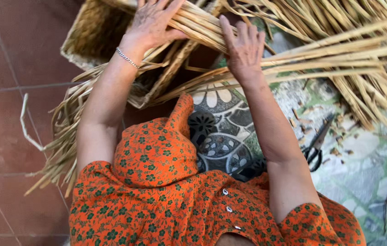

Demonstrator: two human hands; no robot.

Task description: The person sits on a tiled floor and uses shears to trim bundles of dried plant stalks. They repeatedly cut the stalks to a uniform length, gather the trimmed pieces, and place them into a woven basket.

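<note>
Head view: straw stalks [202,25] under both hands.

Reeds [339,50] fanned thickly across the top and right, and a woven basket [93,36] with loose strands [61,136] blocked the upper left. The tiled floor [7,68] at far left lay open. Scissors [314,148] and scraps sat on the mat [366,164] to the right.
</note>
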